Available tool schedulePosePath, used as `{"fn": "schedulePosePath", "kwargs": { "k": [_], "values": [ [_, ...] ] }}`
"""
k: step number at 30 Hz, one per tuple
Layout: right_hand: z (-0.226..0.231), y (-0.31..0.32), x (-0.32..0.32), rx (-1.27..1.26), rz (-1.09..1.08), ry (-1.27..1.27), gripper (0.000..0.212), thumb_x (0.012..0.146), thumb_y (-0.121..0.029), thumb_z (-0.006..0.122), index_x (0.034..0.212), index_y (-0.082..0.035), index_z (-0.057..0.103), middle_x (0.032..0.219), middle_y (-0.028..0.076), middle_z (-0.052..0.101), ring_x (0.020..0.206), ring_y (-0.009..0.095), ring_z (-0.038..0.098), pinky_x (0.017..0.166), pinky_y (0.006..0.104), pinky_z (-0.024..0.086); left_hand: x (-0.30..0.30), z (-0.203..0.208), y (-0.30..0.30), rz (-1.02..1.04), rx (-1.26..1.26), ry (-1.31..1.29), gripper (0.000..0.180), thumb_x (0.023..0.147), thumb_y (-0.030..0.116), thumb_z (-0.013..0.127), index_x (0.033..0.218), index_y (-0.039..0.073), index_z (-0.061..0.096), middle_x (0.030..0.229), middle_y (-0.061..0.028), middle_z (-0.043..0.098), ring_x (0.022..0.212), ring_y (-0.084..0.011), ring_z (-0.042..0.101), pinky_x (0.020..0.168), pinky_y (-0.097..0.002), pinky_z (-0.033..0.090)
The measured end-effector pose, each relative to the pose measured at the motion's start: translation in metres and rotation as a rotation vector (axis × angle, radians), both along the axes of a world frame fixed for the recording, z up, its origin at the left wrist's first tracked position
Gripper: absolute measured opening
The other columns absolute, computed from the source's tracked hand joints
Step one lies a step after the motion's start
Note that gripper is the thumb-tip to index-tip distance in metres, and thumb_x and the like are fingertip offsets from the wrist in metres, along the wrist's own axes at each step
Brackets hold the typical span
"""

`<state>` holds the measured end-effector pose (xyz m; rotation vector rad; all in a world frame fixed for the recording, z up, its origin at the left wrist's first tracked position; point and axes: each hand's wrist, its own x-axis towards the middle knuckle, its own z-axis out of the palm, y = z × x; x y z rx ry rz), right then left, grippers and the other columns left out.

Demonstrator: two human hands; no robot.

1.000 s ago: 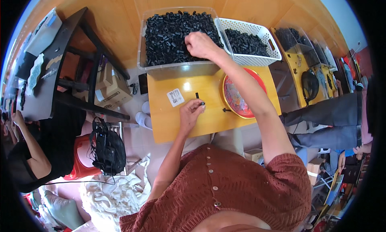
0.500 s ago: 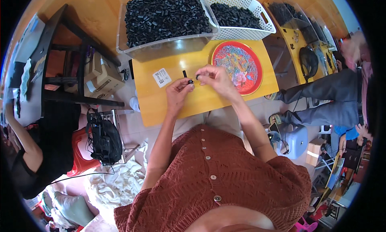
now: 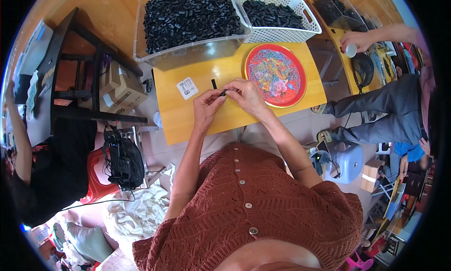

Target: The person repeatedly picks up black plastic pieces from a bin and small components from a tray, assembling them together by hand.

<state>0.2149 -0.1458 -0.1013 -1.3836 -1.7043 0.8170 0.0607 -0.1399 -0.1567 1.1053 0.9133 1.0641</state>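
Left hand: your left hand (image 3: 206,107) sits over the middle of the yellow counter (image 3: 188,116), fingers pinched together on one end of a small black part (image 3: 222,93).
Right hand: your right hand (image 3: 246,93) meets the left one, fingertips closed on the other end of the same small black part (too small to tell its exact shape).
Small black part: held between both hands just above the counter, near the left rim of the red tray.
Loose black piece: a short black piece (image 3: 213,83) lies on the counter just beyond your hands, apart from them.
White label: a white label (image 3: 187,88) lies flat on the counter, to the left of the loose piece.
Red tray: a round red tray (image 3: 276,75) with a colourful pattern rests on the right part of the counter, just beside your right hand.
Clear bin: a clear bin (image 3: 188,50) heaped with black parts stands at the far edge of the counter.
White basket: a white basket (image 3: 277,34) of black parts stands to the right of the bin, touching it.
Other person: another person's hand (image 3: 353,40) holds a small white cup at the next yellow bench, well apart from yours.
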Motion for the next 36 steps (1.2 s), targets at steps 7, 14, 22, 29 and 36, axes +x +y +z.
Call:
{"fn": "schedulePosePath", "kwargs": {
  "k": [7, 14, 22, 29, 36],
  "values": [
    [0.001, 0.002, -0.002, 0.060, 0.017, -0.067, 0.009, 0.074, 0.000, 0.059, 0.082, 0.002, 0.062, 0.078, 0.017, 0.060, 0.073, 0.032, 0.060, 0.065, 0.0379, 0.048, -0.001, 0.000, 0.000, -0.023, -0.016, -0.003, 0.012, 0.078, -0.001, 0.062, 0.090, -0.002, 0.062, 0.079, -0.0005, 0.061, 0.070, -0.0056, 0.055, 0.064, -0.0191, 0.045],
    [0.001, 0.004, -0.003, 0.085, 0.069, -0.244, 0.008, 0.075, -0.001, 0.058, 0.082, 0.002, 0.057, 0.075, 0.018, 0.060, 0.070, 0.036, 0.059, 0.061, 0.0398, 0.046, -0.003, -0.002, 0.002, -0.059, 0.039, 0.040, 0.011, 0.080, 0.000, 0.059, 0.090, -0.003, 0.062, 0.075, 0.0015, 0.058, 0.068, -0.0048, 0.051, 0.064, -0.0190, 0.043],
    [-0.003, 0.006, -0.004, -0.039, 0.090, -0.306, 0.006, 0.075, 0.000, 0.056, 0.080, 0.002, 0.054, 0.069, 0.021, 0.057, 0.067, 0.039, 0.057, 0.058, 0.0436, 0.044, -0.003, -0.003, 0.002, -0.091, 0.026, 0.119, 0.011, 0.079, 0.001, 0.057, 0.089, -0.003, 0.061, 0.074, 0.0011, 0.058, 0.066, -0.0048, 0.050, 0.062, -0.0192, 0.043],
    [-0.006, 0.005, -0.008, -0.014, 0.074, -0.332, 0.005, 0.073, 0.000, 0.055, 0.077, 0.002, 0.053, 0.069, 0.024, 0.057, 0.069, 0.041, 0.057, 0.059, 0.0465, 0.044, -0.003, -0.011, 0.005, -0.094, 0.049, 0.175, 0.010, 0.080, 0.000, 0.056, 0.088, -0.003, 0.061, 0.075, 0.0004, 0.058, 0.066, -0.0048, 0.050, 0.061, -0.0188, 0.041],
    [-0.007, 0.003, -0.013, 0.108, 0.090, -0.465, 0.012, 0.068, -0.001, 0.057, 0.079, 0.001, 0.052, 0.079, 0.021, 0.059, 0.074, 0.039, 0.059, 0.063, 0.0460, 0.047, 0.000, -0.012, 0.005, -0.043, 0.061, 0.233, 0.010, 0.079, -0.001, 0.055, 0.088, -0.004, 0.060, 0.074, -0.0005, 0.059, 0.065, -0.0059, 0.051, 0.060, -0.0203, 0.042]
  ]
}}
